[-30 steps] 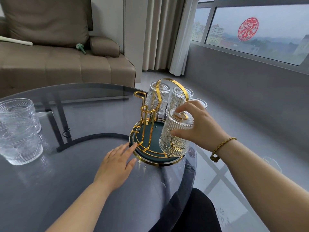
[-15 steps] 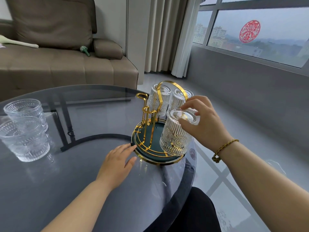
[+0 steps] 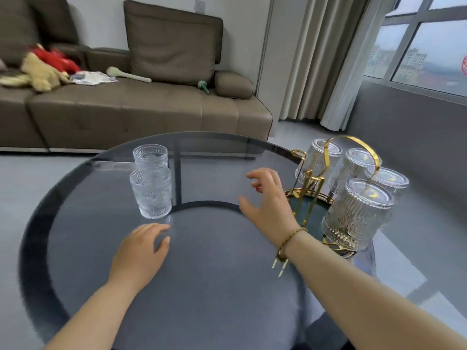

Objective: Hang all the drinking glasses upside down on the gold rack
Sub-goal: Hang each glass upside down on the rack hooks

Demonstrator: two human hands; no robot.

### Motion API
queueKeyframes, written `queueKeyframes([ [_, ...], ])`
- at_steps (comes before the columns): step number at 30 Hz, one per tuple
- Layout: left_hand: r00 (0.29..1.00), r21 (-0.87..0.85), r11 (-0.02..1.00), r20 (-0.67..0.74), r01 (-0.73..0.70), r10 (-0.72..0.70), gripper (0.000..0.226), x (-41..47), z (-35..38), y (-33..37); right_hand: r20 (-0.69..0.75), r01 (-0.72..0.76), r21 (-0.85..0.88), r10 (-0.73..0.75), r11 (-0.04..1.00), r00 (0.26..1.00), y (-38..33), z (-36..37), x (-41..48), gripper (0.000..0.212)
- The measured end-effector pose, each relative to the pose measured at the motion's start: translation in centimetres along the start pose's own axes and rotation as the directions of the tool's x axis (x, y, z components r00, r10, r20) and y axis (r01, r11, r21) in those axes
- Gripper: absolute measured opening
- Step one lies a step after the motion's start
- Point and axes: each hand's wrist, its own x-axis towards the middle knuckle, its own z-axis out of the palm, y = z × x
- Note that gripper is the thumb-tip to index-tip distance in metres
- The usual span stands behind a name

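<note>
The gold rack point(image 3: 352, 145) with a dark green round base stands at the table's right edge. Several ribbed glasses hang on it upside down; the nearest one point(image 3: 358, 213) is at the front right. Two upright glasses stand left of centre, the near one point(image 3: 151, 192) in front of the far one point(image 3: 150, 155). My right hand point(image 3: 267, 203) hovers open above the table between the rack and the upright glasses, holding nothing. My left hand point(image 3: 141, 251) lies flat on the glass just below the near upright glass, fingers apart.
The round smoked-glass table point(image 3: 214, 286) has a dark rim. Behind it is a brown sofa point(image 3: 141, 109) with soft toys and small items. Curtains and a window are at the right, with grey floor beyond the table's right edge.
My right hand has let go of the front glass on the rack and moved left over the table. My left hand slid left from the rack's base. The view turned left.
</note>
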Motion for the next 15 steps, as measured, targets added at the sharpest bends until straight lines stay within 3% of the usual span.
queueKeyframes([
  [6,0.984,0.104,0.979,-0.056,0.175,-0.17,0.042,0.7,-1.9,-4.6,0.264,-0.253,0.044,0.233,0.967,0.936,1.6,9.0,1.8,0.069],
  [12,0.994,0.219,0.97,-0.03,0.106,-0.102,0.043,1.4,-0.7,-5.5,0.401,-0.366,0.118,0.293,0.923,0.868,1.0,14.8,4.0,0.094],
  [15,0.995,0.217,0.971,-0.036,0.097,-0.091,0.041,1.4,-0.5,-5.8,0.401,-0.361,0.148,0.278,0.921,0.873,0.2,17.1,4.8,0.097],
])
